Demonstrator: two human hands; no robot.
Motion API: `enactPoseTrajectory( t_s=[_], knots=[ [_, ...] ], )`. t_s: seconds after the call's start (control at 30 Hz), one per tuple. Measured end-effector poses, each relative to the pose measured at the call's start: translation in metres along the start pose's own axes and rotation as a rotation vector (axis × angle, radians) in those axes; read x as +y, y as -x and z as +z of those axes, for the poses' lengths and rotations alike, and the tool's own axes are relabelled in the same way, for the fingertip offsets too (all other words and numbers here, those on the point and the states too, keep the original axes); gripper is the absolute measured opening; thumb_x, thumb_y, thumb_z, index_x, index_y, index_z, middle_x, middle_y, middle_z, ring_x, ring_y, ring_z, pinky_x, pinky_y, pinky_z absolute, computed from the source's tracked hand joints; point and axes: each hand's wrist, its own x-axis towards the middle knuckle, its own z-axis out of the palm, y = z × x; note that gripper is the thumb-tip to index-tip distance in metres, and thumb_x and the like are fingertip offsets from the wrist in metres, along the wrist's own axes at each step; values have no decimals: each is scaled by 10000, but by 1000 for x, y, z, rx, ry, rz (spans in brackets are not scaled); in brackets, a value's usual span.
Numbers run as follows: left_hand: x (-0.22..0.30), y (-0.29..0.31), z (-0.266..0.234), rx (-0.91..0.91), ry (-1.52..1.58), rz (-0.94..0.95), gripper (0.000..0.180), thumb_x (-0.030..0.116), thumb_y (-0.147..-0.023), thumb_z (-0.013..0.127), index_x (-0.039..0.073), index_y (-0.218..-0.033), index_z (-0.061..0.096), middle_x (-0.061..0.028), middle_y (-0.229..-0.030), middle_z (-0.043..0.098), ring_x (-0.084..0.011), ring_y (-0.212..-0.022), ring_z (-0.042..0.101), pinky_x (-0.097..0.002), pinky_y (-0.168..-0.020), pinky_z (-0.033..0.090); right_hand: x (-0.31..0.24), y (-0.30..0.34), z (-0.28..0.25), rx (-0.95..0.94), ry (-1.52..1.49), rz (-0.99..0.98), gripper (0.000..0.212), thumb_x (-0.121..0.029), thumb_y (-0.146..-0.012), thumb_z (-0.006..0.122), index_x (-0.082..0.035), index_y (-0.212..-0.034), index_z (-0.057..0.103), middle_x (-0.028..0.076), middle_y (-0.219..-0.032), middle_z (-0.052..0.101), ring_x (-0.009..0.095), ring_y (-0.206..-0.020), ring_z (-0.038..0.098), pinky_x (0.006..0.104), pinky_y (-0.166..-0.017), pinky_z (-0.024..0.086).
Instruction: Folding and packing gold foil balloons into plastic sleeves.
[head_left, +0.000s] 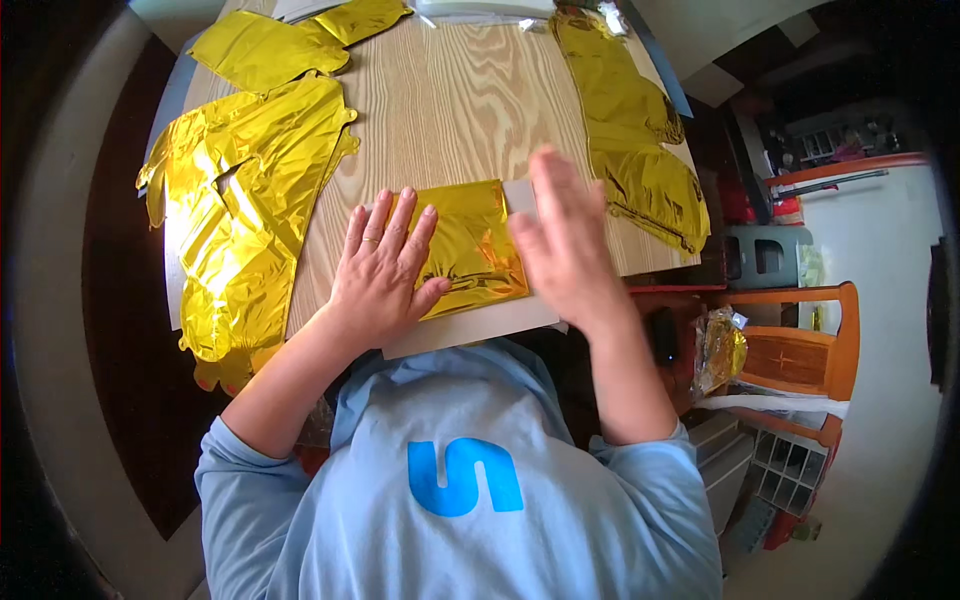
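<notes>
A shiny gold foil piece, folded flat into a rough rectangle, lies on a pale flat board at the table's near edge. My left hand is laid on the foil's left side, palm down with fingers spread. Over the right edge of the foil and board is my right hand, its fingers stretched out and slightly blurred by motion. It holds nothing that I can see; whether it touches the board cannot be told. Creases and an orange reflection show on the foil between the hands.
Flat, uninflated-looking gold foil balloons lie at the left, far left and right of the wooden table. To the right stand a wooden chair with a clear plastic bag and a grey stool.
</notes>
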Motion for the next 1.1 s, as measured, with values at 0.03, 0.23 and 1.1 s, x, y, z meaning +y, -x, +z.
enactPoseTrajectory(
  t_s=[0.03,0.23,1.1],
  knots=[
    [-1,-1,3,23,-8,17,772,509,-987,507,24,-1559,325,-262,-1610,286,-445,-1512,221,-561,-1224,125,-7,0,15,-23,102,-67,728,-481,-1048,424,43,-1539,308,253,-1601,315,416,-1493,279,603,-1206,144],
    [-7,2,3,50,66,22,858,542,-956,533,-10,-1564,283,-255,-1610,290,-425,-1513,233,-543,-1231,135,-17,2,76,-174,239,-138,769,-506,-997,497,8,-1546,333,245,-1623,268,396,-1516,227,617,-1210,109],
    [-2,13,-9,-32,-31,-5,932,663,-960,467,-39,-1549,298,-242,-1625,272,-373,-1534,214,-540,-1233,111,-11,2,65,-253,190,-69,837,-561,-967,512,-47,-1583,274,244,-1644,212,413,-1528,181,645,-1205,84]
  ],
)
